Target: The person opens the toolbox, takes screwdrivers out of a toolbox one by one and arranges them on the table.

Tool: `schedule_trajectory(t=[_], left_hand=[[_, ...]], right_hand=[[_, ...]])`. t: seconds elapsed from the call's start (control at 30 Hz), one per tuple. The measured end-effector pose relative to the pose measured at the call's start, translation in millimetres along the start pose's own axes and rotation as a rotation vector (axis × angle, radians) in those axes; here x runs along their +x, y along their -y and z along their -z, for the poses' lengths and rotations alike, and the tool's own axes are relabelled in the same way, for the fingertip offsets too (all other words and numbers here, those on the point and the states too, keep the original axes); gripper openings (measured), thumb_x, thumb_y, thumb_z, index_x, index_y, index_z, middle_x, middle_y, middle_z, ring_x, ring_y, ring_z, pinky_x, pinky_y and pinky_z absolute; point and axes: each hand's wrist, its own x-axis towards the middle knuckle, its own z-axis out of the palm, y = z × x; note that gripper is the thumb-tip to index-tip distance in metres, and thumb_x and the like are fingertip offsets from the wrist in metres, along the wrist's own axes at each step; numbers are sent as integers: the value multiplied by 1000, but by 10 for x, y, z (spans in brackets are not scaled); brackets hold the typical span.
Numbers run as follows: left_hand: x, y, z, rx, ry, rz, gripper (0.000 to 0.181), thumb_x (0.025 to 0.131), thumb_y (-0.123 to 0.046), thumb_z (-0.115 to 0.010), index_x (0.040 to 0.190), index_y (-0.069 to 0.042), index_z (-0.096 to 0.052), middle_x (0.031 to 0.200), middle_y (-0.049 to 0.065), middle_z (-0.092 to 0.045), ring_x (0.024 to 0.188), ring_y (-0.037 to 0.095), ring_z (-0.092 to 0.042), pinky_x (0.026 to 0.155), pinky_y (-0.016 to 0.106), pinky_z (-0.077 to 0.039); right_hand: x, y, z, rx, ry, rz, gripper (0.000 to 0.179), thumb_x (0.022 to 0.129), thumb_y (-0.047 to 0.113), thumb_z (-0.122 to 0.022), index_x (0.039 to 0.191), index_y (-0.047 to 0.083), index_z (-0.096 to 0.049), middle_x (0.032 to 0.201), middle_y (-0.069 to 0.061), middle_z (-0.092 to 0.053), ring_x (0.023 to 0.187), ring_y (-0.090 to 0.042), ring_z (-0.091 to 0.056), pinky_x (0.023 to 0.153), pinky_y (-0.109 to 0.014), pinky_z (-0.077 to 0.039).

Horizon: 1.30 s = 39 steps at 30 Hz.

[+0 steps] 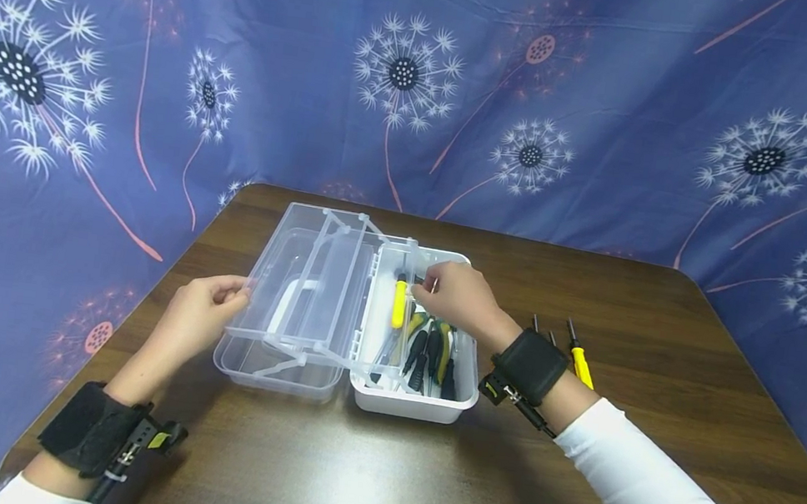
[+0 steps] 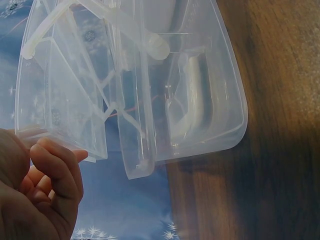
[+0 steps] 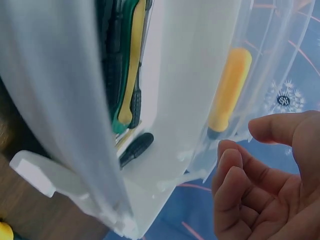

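Observation:
A toolbox with a white base (image 1: 414, 409) stands on the table, its clear lid (image 1: 307, 387) folded back to the left. Clear trays (image 1: 342, 286) on hinged arms are raised between the two. My left hand (image 1: 202, 316) pinches the outer left edge of these trays between thumb and fingers. In the right tray lies a yellow-handled screwdriver (image 1: 398, 306). My right hand (image 1: 462, 297) hovers just right of it, thumb and index finger apart with nothing between them, as the right wrist view shows. Black-handled tools and green-and-yellow pliers (image 3: 131, 65) fill part of the base.
To the right of the box, another yellow-handled screwdriver (image 1: 581, 365) lies on the brown wooden table (image 1: 694, 405), partly behind my right forearm. Thin dark shafts show beside it. A blue cloth with dandelion prints (image 1: 469, 84) hangs behind the table.

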Motion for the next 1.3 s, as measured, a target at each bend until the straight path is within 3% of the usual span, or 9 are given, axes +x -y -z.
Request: schedule_trajectory(t=[0.2,0.33,0.6,0.8,1.03,1.13,1.3], left_hand=[[1,-5,8,2,-6,-8,42,97,-28,-48,129,-3,-59,70,3,-53,54,10,-51,48,26,-42],[7,-2,0,2,-6,-7,42,96,-28,-48,129,-4,-59,75,7,-58,55,11,-52,49,26,-43],[9,-11,-4,5,-9,-8,42,97,-29,-48,129,-4,-59,78,10,-61,55,8,-50,50,26,-43],[14,1,-10,13,-17,-18,41,96,-27,-49,127,-4,-61,70,4,-55,52,7,-48,48,26,-41],[4,5,-13,7,-15,-14,40,96,-26,-49,127,-2,-60,66,1,-51,52,8,-46,46,25,-38],[2,3,-13,3,-9,-12,42,97,-27,-49,128,-2,-60,67,1,-51,52,7,-46,46,25,-38],[-3,1,-5,8,-4,-13,43,97,-29,-48,128,-2,-59,68,2,-52,53,7,-48,47,25,-39]], right_hand=[[38,85,-43,-49,-20,41,26,89,30,-60,70,12,-64,51,4,-41,50,-13,-42,50,-24,-31],[58,106,-59,-78,-35,60,26,87,29,-62,67,12,-62,55,4,-46,54,-13,-44,52,-24,-32],[67,134,-63,-86,-34,52,18,86,27,-63,79,11,-65,60,1,-53,56,-15,-47,52,-24,-34],[72,218,-46,-128,-38,90,18,85,26,-62,76,10,-64,62,1,-53,59,-15,-48,54,-24,-33],[113,367,-43,-206,53,61,43,86,31,-61,50,16,-42,49,6,-32,48,-12,-33,47,-25,-23],[141,411,-56,-240,78,38,44,86,32,-60,51,16,-40,51,5,-32,50,-13,-34,48,-26,-24],[166,470,-73,-289,93,11,35,87,33,-62,60,14,-49,57,2,-39,55,-15,-41,49,-26,-28]])
